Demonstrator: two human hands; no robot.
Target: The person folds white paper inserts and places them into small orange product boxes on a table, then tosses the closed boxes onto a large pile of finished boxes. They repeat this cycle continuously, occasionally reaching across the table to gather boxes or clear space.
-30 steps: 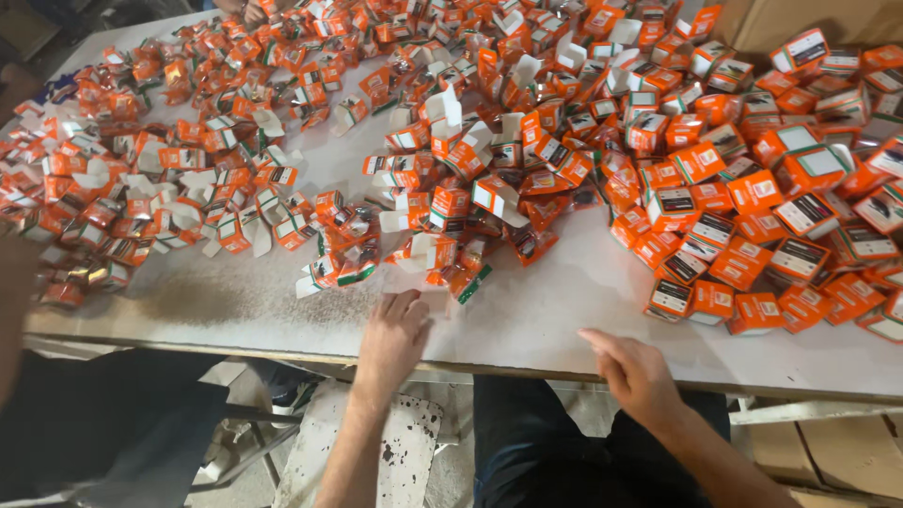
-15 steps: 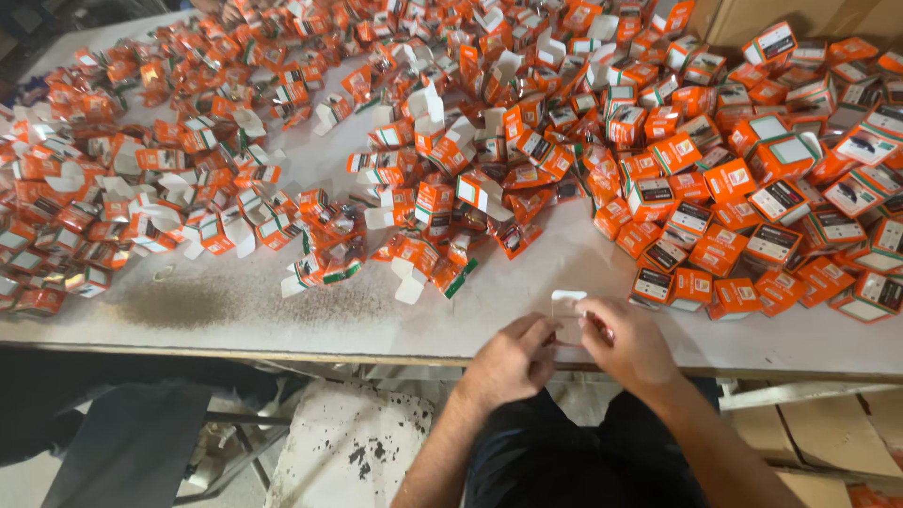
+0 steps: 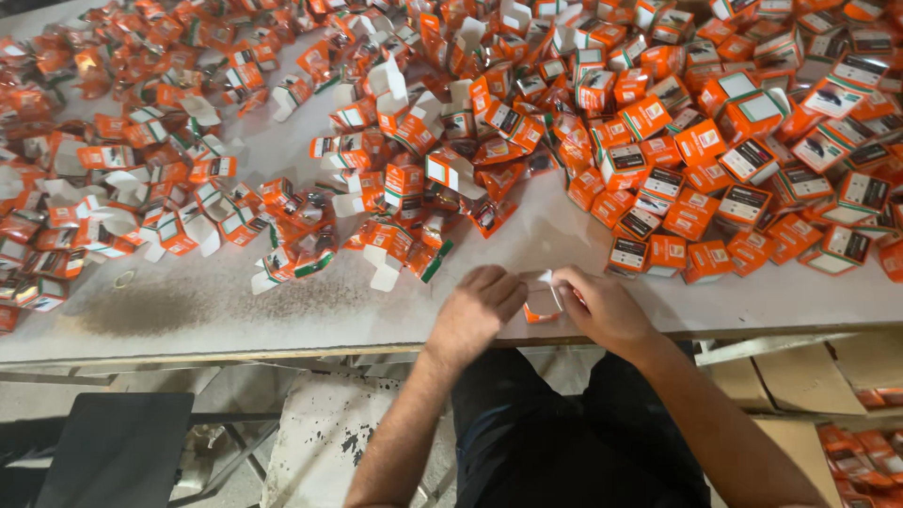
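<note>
Both hands meet at the near edge of the pale surface point(image 3: 235, 310) — left hand point(image 3: 475, 310) and right hand point(image 3: 602, 306) pinch one small orange-and-white carton point(image 3: 543, 301) between them, fingers clamped on its sides, white flap up. Far behind, a heap of open-flapped cartons point(image 3: 404, 188) spreads left; closed orange boxes point(image 3: 743, 141) pile right. A dark stool point(image 3: 118, 461) sits near left.

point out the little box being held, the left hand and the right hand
little box point(image 3: 543, 303), head view, on its white flap between the hands
left hand point(image 3: 477, 310), head view, on the back of the hand
right hand point(image 3: 602, 306), head view, on the back of the hand
</note>
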